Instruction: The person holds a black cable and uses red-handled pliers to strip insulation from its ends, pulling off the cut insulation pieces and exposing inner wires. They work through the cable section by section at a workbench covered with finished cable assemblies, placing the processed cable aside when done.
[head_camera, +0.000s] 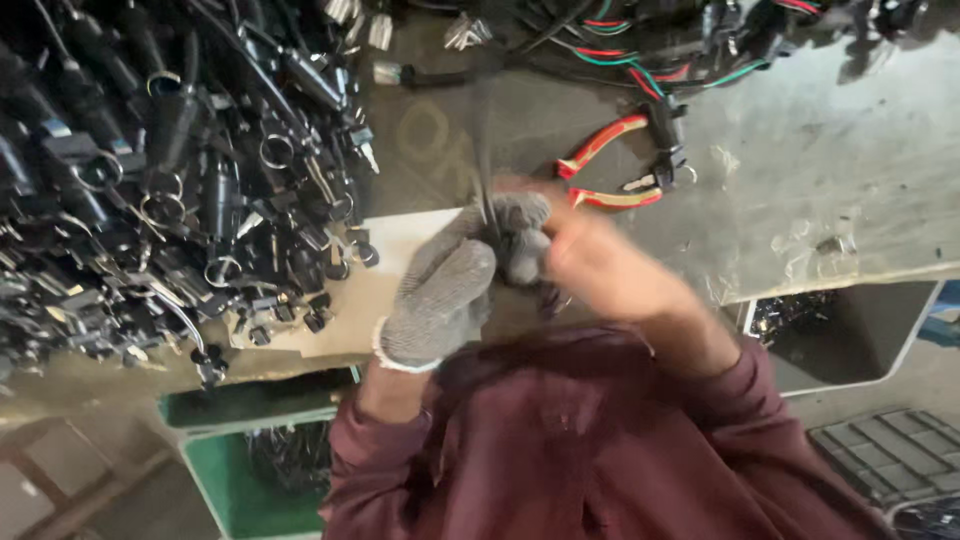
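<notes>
Two hands meet over the middle of a worn grey workbench (800, 180). The left hand (450, 285), in one grey knit glove with a white cuff, is curled into a fist around a thin black cable (482, 130) that rises straight up from the fist toward the far edge of the bench. The right hand (600, 260), bare and blurred, presses against the gloved fingers from the right; whether it grips the cable or only a small dark part at the fist cannot be told. Both forearms, in dark red sleeves, come up from the lower edge and bend inward — wrists close, elbows apart.

One pair of pliers (620, 165) with red and yellow handles lies just beyond the hands, jaws pointing right, handles spread. One pale sheet of cardboard (400, 250) lies under the hands. To the left sits one large heap of black switch parts with metal key rings (150, 180) — too many to count. Red, green and black wires (640, 55) trail along the far edge. One green bin (215, 490) stands below the bench at left, one white-rimmed bin (850, 335) at right.
</notes>
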